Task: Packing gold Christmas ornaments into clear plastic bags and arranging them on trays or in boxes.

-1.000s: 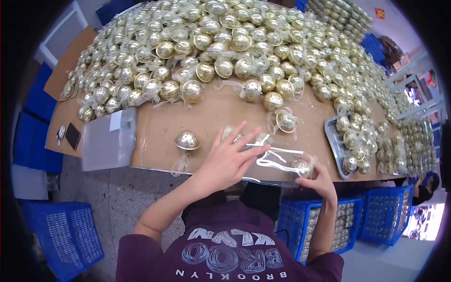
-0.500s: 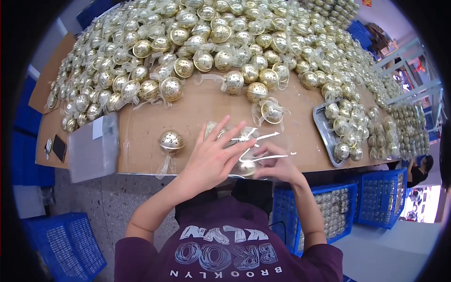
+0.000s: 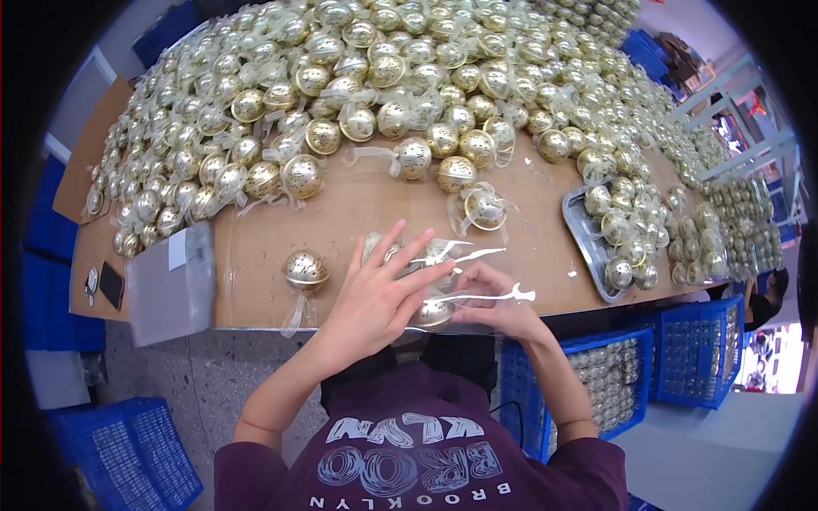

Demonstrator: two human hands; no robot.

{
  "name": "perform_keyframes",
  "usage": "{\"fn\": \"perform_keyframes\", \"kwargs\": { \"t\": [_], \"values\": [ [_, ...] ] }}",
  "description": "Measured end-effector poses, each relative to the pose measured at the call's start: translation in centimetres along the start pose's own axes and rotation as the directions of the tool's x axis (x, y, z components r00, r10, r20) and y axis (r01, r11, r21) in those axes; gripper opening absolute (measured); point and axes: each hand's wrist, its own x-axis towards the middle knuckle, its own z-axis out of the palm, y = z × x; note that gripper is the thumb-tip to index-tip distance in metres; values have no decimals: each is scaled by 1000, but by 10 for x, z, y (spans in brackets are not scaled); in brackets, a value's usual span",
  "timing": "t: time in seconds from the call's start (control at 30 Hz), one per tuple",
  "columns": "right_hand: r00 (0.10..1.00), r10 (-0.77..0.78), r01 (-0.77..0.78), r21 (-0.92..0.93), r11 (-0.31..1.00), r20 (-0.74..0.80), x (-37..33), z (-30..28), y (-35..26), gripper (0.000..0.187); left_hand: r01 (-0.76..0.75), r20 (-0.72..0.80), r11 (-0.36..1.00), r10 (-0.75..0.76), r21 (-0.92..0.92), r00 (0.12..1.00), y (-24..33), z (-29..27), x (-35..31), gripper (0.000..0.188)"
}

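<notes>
At the table's near edge lies a clear plastic bag [image 3: 464,253] with shiny gold ball ornaments inside. My left hand [image 3: 379,294] rests across the bag with its fingers spread, partly covering the balls. The curled fingers of my right hand [image 3: 503,305] pinch the bag's right side, beside a ball [image 3: 433,313] at its near end. To the left of my left hand sits a single ornament [image 3: 305,269] with a sheer ribbon trailing toward me. Another ribboned ornament [image 3: 485,208] lies just beyond the bag.
A big heap of ornaments [image 3: 358,123] covers the far part of the cardboard-topped table [image 3: 247,289]. At right stands a metal tray [image 3: 583,247] beside more balls. Flat plastic bags [image 3: 170,285] and a phone [image 3: 111,285] lie left. Blue crates [image 3: 532,400] stand below.
My right hand has shifted slightly left and stays at the bag's right side. My left hand stays spread over the bag. The whole view has tilted a little.
</notes>
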Motion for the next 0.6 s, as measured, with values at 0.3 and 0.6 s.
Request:
{"fn": "perform_keyframes", "kwargs": {
  "t": [0.3, 0.6],
  "values": [
    [972, 104, -103, -12, 995, 213, 5, -28, -23, 32, 40, -7, 998, -40, -44, 999, 2, -1, -1, 47],
    [859, -502, 293, -712, 638, -96, 64, -77, -30, 52, -26, -23, 987, 30, 158, 999, 24, -2, 13, 39]
  ]
}}
